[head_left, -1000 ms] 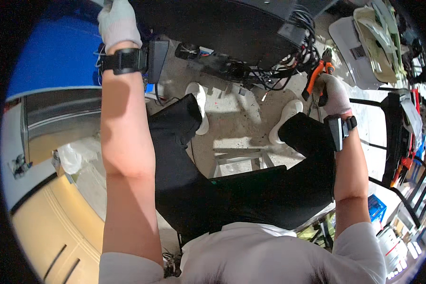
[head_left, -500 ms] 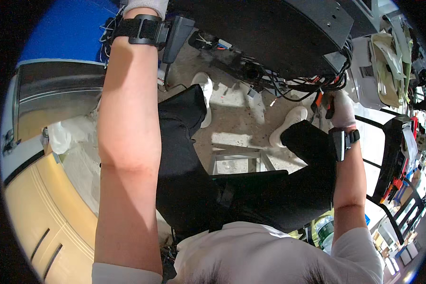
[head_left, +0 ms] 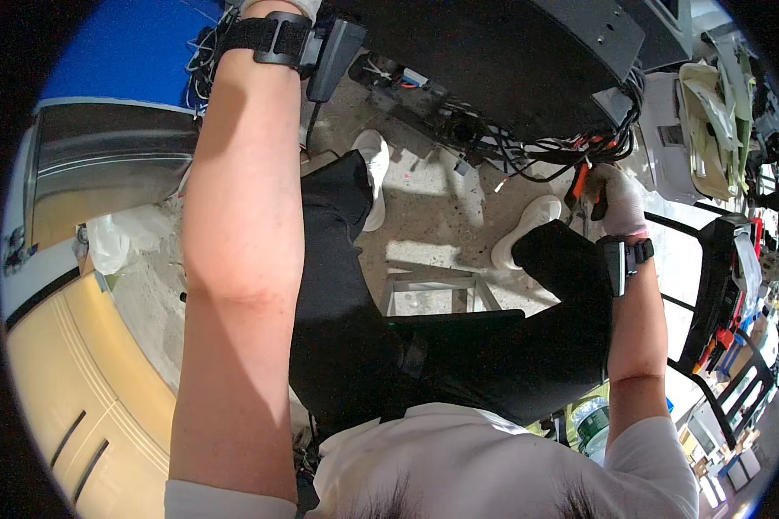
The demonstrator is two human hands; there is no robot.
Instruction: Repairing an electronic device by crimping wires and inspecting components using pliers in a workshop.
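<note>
My left hand (head_left: 287, 7) is gloved and mostly cut off by the upper edge; only its cuff shows, beside the left end of a large black metal housing (head_left: 493, 60). What its fingers do is hidden. My right hand (head_left: 621, 197), in a pale glove, is closed around a hand tool with orange-and-black handles (head_left: 580, 182), which looks like pliers or cutters. Its working end cannot be made out. Just above this hand, a bundle of black cables (head_left: 610, 149) hangs along the lower right edge of the housing. Each wrist wears a strapped black device.
Loose wiring and connectors (head_left: 467, 130) run under the housing. A blue panel (head_left: 130, 52) stands at the far left, cream drawers (head_left: 86, 389) at the near left. A metal stool frame (head_left: 441, 285) is between my legs. A black-framed cart (head_left: 709, 285) stands on the right.
My left forearm has shifted slightly right and farther up. My right hand has turned and moved a little left, still gripping the orange-handled tool beside the cables.
</note>
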